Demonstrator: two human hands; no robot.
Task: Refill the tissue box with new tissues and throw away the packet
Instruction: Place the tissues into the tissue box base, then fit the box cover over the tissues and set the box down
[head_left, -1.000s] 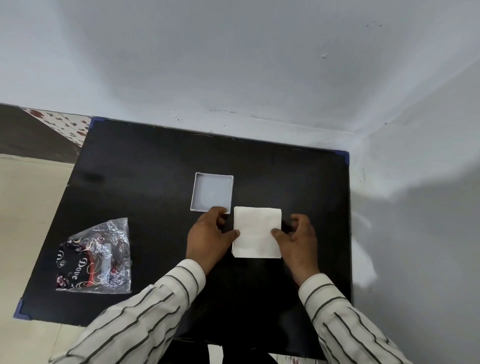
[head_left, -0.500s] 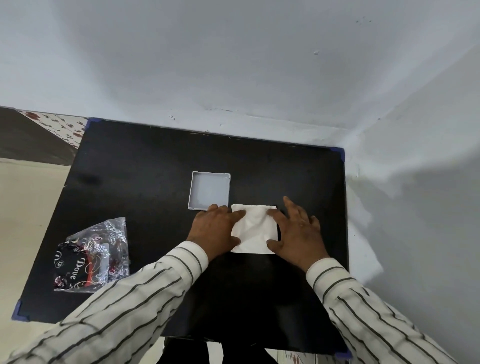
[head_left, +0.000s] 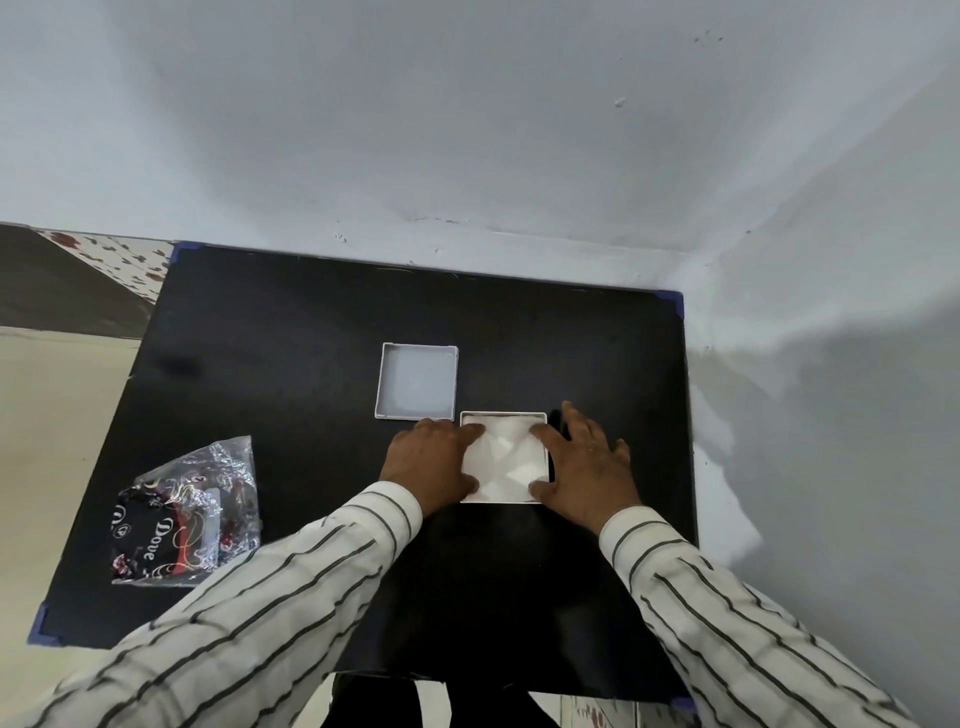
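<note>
A stack of white tissues (head_left: 503, 460) lies inside a square white tissue box (head_left: 504, 414) at the middle of the black table (head_left: 291, 364). The tissues are creased in the centre. My left hand (head_left: 431, 465) rests on the stack's left side, fingertips and thumb pressing on the paper. My right hand (head_left: 584, 467) lies flat with fingers spread, index finger and thumb on the stack's right side. An empty shallow white lid (head_left: 417, 382) lies open side up just behind and left of the box. The crumpled clear and black "Dove" packet (head_left: 182, 514) lies at the table's front left.
The table stands in a corner, with white walls (head_left: 519, 156) close behind it and on the right. Blue protectors (head_left: 670, 297) cap its corners. Pale floor (head_left: 47, 415) shows beyond the left edge.
The tissue stack, held by its sides a second ago, has sunk into the box, whose white rim now shows around it. Both hands moved onto the top of the stack.
</note>
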